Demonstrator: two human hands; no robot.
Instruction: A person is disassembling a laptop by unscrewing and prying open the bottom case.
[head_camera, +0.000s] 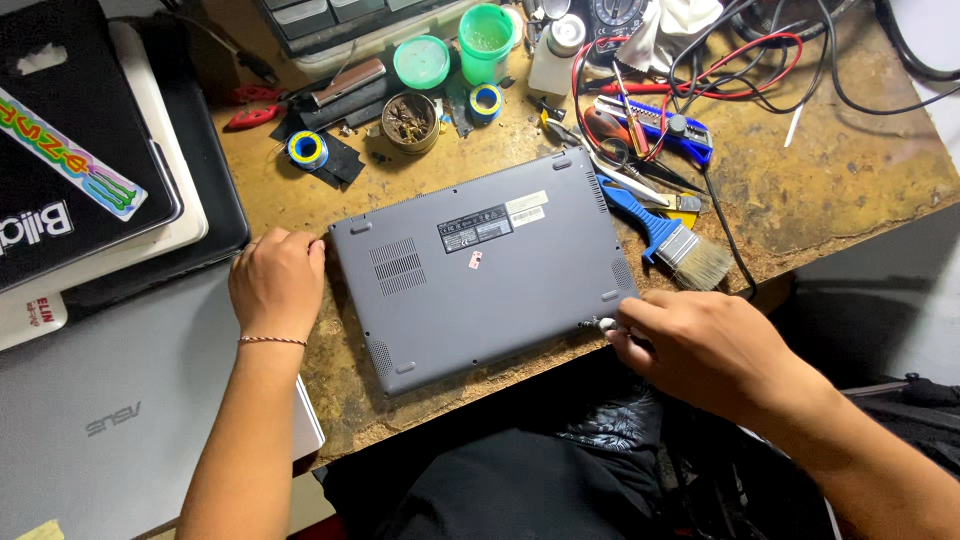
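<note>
The worn wooden workbench (820, 190) carries a grey laptop (480, 270), lying bottom-up at its front edge; the left hand (275, 283) rests loosely curled against the laptop's left edge; the right hand (700, 350) pinches a small cable plug (598, 324) at the right corner; a blue-handled brush (665, 235) lies just beside.

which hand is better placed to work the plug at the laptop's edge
Right. The right hand already pinches the small plug at the laptop edge; the left hand rests on the opposite edge, steadying it.
</note>
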